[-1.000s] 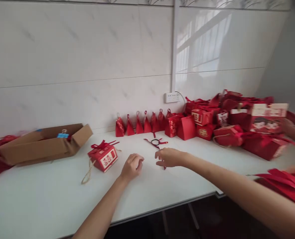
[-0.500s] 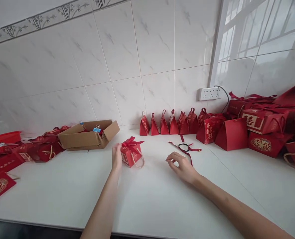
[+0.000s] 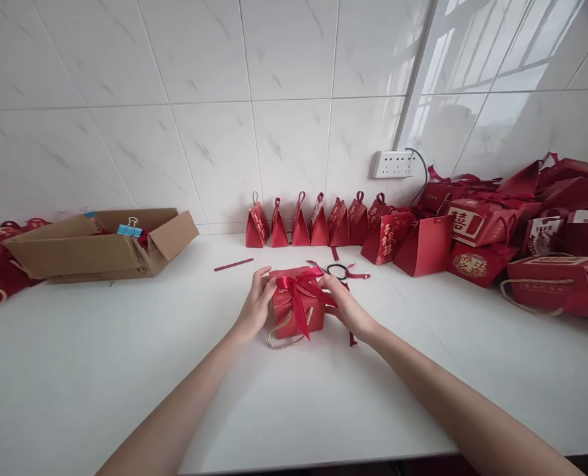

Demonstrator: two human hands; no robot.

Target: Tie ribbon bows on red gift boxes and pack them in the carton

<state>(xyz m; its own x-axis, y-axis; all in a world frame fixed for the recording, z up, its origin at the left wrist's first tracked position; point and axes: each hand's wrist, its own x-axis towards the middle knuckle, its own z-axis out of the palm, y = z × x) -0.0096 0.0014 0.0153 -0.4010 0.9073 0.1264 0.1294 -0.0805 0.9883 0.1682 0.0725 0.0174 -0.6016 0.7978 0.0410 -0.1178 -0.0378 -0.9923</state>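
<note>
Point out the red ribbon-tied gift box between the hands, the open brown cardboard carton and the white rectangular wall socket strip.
Red ribbon-tied gift box (image 3: pixel 285 305), head view: front face.
Open brown cardboard carton (image 3: pixel 93 259), head view: front wall.
White rectangular wall socket strip (image 3: pixel 393 164), head view: front plate.

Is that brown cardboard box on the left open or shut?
Open: the cardboard box has its end flap sticking outward, and something red shows inside.
</note>
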